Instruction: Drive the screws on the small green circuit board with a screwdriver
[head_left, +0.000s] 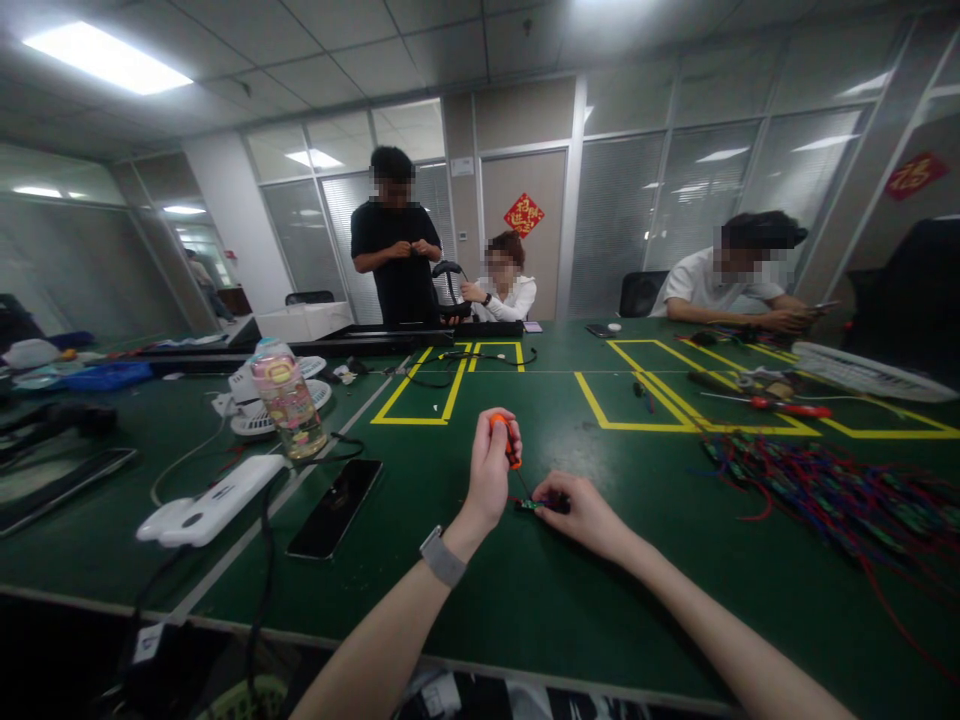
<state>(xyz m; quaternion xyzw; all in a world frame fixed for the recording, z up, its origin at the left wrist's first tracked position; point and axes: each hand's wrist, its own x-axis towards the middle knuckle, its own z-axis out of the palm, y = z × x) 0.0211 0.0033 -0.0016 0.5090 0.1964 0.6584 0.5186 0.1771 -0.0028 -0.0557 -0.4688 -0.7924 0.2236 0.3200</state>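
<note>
My left hand [491, 468] is closed round the orange handle of a small screwdriver [510, 440], held upright with its thin shaft pointing down. The tip meets a small green circuit board [529, 505] lying on the green table [525, 600]. My right hand [581, 510] pinches that board from the right and presses it to the table. A grey watch band sits on my left wrist.
A black phone [335, 507], a white power strip [214, 503] and a drink bottle [289, 400] lie to the left. A heap of red and blue wired boards [832, 490] fills the right. A red screwdriver [787, 408] lies beyond. Three people are at the far side.
</note>
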